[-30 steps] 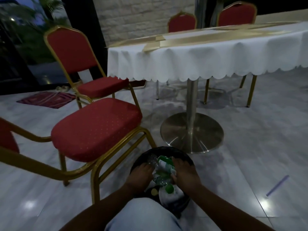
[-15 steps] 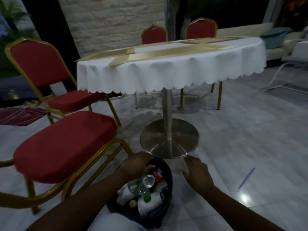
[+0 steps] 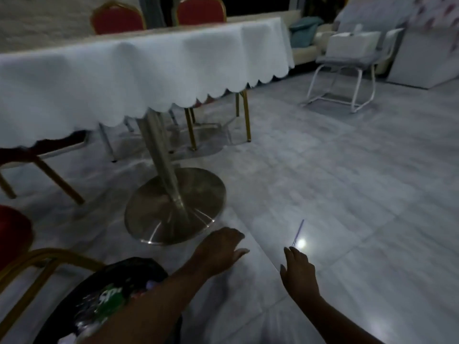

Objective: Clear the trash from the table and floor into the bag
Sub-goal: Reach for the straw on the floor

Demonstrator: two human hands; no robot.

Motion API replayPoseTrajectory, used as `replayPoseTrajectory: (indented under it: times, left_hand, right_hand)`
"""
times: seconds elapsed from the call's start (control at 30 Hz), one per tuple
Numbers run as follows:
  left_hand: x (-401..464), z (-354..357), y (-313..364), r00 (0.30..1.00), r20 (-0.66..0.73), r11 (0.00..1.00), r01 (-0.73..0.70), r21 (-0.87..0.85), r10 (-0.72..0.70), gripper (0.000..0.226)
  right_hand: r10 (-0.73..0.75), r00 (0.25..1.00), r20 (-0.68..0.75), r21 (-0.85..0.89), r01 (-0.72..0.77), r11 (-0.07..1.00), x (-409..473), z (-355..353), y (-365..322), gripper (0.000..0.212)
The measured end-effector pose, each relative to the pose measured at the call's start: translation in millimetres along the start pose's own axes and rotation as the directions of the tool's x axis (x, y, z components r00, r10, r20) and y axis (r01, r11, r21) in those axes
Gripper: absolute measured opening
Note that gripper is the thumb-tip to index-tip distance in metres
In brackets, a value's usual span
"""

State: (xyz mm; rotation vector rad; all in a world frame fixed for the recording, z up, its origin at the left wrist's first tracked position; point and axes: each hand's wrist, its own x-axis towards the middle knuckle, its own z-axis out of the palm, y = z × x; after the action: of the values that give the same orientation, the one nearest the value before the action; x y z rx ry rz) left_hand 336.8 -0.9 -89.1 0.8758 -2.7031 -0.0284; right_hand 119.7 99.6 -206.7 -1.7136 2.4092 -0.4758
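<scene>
Hovering over glossy grey floor tiles beside the clothed table: right hand spread, empty, near the straw; left hand spread, empty; bag lower left.

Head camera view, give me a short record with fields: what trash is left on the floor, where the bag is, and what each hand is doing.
floor trash: a thin straw lying on the tiled floor, right of the table base
bag: black trash bag at lower left, open, with bottles and other trash inside
right hand: right hand open, its fingers just short of the straw, not touching it
left hand: left hand open, low over the floor near the table base, empty
table: white tablecloth; the top itself is not visible
</scene>
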Motion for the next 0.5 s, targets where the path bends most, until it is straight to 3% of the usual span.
replayPoseTrajectory:
  times: [0.13,0.23,0.37,0.5]
  left_hand:
    - [-5.5,92.8,14.8,0.993,0.047,0.980,0.111,-0.166,-0.105,0.041]
    - [-13.5,148.7,19.5,0.982,0.105,0.968,0.175,-0.181,-0.158,0.041]
    - [-11.3,191.9,19.3,0.970,0.151,0.958,0.216,-0.188,-0.189,0.044]
    - [-5.4,217.0,16.0,0.956,0.191,0.936,0.265,-0.232,-0.223,0.045]
  right_hand:
    - [0.102,0.994,0.045,0.008,-0.103,0.995,13.7,48.8,45.7,0.052]
    - [0.118,0.990,0.076,-0.005,-0.118,0.993,32.8,76.2,61.8,0.050]
    - [0.065,0.992,0.112,-0.017,-0.063,0.998,65.8,107.4,67.6,0.050]
    - [0.145,0.983,0.116,-0.045,-0.141,0.989,92.3,129.0,64.1,0.062]
